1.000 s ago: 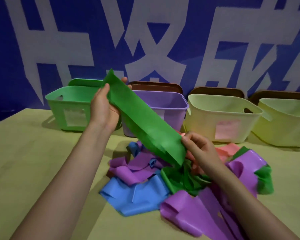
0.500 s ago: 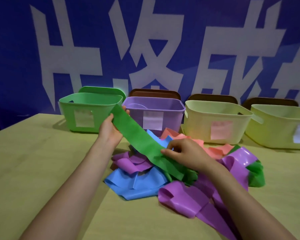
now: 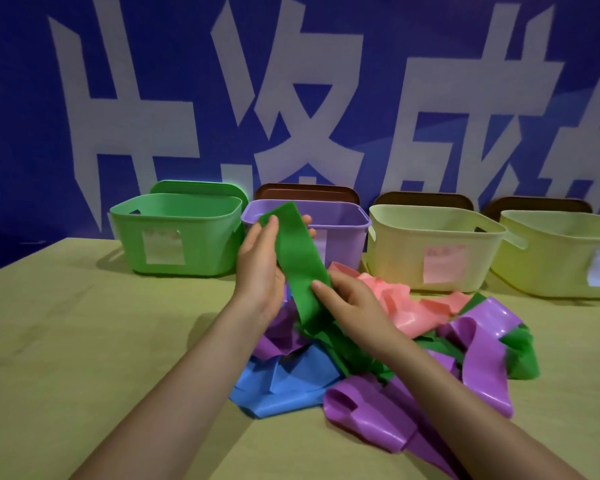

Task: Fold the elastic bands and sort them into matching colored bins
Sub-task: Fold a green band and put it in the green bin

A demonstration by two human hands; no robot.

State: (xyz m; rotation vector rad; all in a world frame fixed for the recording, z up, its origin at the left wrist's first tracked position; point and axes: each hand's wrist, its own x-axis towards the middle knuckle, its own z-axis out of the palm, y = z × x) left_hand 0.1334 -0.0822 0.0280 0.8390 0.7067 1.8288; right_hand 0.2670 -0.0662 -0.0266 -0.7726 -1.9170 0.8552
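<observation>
A green elastic band (image 3: 297,261) is stretched between my two hands above a pile of bands. My left hand (image 3: 260,271) grips its upper end, thumb on the front, fingers behind. My right hand (image 3: 352,303) pinches the band lower down, where it runs into the pile. The pile holds purple bands (image 3: 478,348), a blue band (image 3: 288,382), a pink band (image 3: 402,306) and more green ones (image 3: 522,351). Behind stand a green bin (image 3: 177,233), a purple bin (image 3: 343,226) and two pale yellow bins (image 3: 433,247) (image 3: 561,258).
The bins stand in a row along the far side of the yellow-green table (image 3: 84,341), each with a paper label. Brown lids (image 3: 305,194) lean behind them against a blue wall with large white characters.
The green band has swung from a long slant to nearly upright, and my hands have come closer together. My left hand moved right, in front of the purple bin.
</observation>
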